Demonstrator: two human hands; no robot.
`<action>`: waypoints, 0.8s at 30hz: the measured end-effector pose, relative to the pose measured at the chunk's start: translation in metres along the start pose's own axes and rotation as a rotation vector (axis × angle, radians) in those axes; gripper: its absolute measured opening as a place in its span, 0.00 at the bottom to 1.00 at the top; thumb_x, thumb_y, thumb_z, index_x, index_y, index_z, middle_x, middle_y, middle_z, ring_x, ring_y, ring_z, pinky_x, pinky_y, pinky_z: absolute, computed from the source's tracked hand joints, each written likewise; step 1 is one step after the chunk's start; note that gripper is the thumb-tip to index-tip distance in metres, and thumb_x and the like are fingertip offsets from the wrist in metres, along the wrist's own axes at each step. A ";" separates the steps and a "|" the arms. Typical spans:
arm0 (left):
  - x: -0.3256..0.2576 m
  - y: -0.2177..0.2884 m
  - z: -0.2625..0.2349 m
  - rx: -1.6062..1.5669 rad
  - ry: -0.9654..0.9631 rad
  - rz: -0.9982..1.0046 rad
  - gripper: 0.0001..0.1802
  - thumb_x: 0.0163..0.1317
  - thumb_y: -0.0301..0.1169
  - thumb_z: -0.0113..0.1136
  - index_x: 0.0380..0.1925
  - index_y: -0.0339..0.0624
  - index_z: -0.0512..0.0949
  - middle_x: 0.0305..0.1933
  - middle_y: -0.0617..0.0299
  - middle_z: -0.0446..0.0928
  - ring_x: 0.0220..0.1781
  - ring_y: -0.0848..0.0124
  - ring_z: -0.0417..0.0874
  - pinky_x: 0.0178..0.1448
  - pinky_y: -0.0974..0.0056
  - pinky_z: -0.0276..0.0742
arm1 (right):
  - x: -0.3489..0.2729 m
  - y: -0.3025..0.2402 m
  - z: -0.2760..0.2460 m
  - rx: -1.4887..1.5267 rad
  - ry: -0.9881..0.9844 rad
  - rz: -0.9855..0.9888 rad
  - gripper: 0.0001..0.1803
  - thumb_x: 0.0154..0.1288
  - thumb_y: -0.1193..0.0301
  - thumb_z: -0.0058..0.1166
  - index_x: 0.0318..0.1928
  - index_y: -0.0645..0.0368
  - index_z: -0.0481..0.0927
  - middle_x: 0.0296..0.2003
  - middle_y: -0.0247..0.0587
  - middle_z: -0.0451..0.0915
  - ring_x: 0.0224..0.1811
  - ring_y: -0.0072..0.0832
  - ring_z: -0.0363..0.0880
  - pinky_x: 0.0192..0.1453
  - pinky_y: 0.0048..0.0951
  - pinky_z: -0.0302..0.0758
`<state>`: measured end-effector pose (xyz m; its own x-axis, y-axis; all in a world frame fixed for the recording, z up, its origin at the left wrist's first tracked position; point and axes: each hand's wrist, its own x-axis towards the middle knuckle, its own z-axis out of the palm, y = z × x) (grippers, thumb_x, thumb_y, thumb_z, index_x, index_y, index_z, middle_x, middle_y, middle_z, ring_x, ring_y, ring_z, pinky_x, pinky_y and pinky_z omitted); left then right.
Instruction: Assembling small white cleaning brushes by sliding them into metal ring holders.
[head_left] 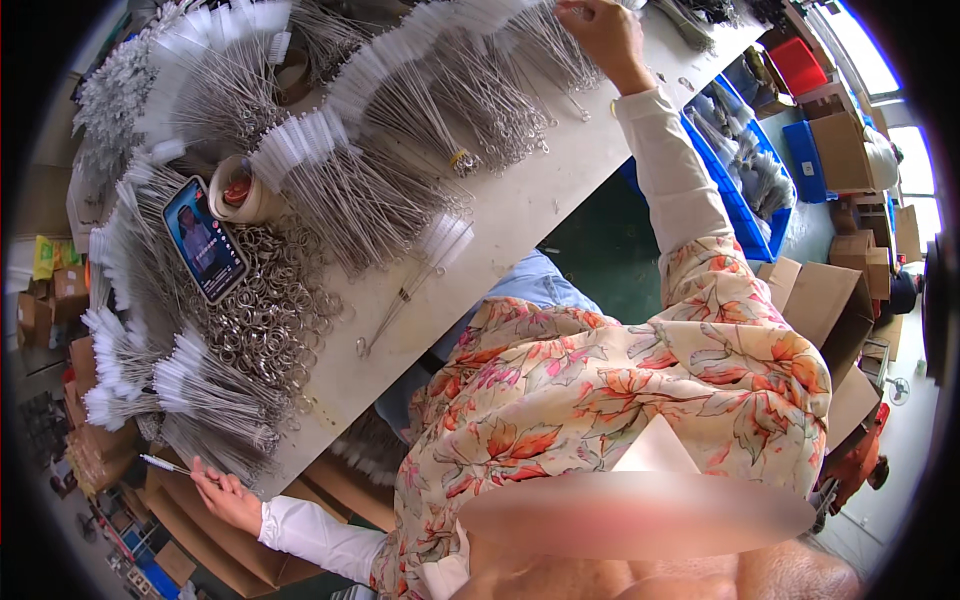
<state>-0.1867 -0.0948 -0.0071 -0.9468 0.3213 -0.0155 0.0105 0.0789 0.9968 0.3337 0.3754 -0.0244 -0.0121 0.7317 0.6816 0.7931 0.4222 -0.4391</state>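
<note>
Near the table's lower left corner, my left hand [228,497] is closed around a thin wire brush [163,463] with white bristles, whose end sticks out past the fingers. My right hand [604,36] reaches to the top of the view, beside the far bundles of brushes; its fingers are curled together, and what they hold, if anything, I cannot make out. Between the hands, a few loose wire brushes [412,275] lie at the table's near edge. Behind them spreads a large pile of metal rings [265,325]. Fanned bundles of white-tipped wire brushes [345,190] cover much of the table [515,215].
A phone [205,240] leans by a white cup-like container [240,200] with something red inside. At the right, a blue crate [745,160] holds more bundles. Cardboard boxes [825,305] stand behind it, and brown cardboard [210,540] lies under the left arm.
</note>
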 end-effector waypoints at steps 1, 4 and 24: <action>-0.004 0.000 -0.001 -0.009 -0.016 0.006 0.20 0.68 0.38 0.47 0.51 0.32 0.71 0.27 0.68 0.61 0.19 0.84 0.55 0.18 0.79 0.50 | 0.000 -0.001 0.002 -0.025 -0.112 0.071 0.11 0.51 0.63 0.58 0.29 0.56 0.84 0.19 0.46 0.78 0.21 0.35 0.77 0.27 0.35 0.71; -0.018 0.003 -0.004 -0.003 0.018 0.004 0.20 0.68 0.38 0.47 0.50 0.31 0.71 0.27 0.68 0.62 0.19 0.84 0.55 0.18 0.79 0.49 | 0.001 -0.005 0.011 -0.157 -0.173 0.004 0.11 0.51 0.62 0.57 0.29 0.56 0.85 0.20 0.46 0.78 0.22 0.37 0.78 0.28 0.34 0.72; -0.163 0.014 0.225 0.028 -0.625 0.776 0.20 0.54 0.14 0.52 0.48 0.38 0.73 0.38 0.56 0.75 0.28 0.71 0.79 0.29 0.69 0.74 | -0.145 -0.258 -0.032 1.514 -1.121 0.344 0.14 0.66 0.74 0.47 0.51 0.61 0.71 0.48 0.41 0.72 0.50 0.30 0.72 0.54 0.25 0.69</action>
<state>0.0404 0.0663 -0.0084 -0.3354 0.7317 0.5934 0.5699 -0.3439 0.7463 0.1502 0.1429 0.0090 -0.8140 0.5715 0.1033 -0.2620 -0.2027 -0.9435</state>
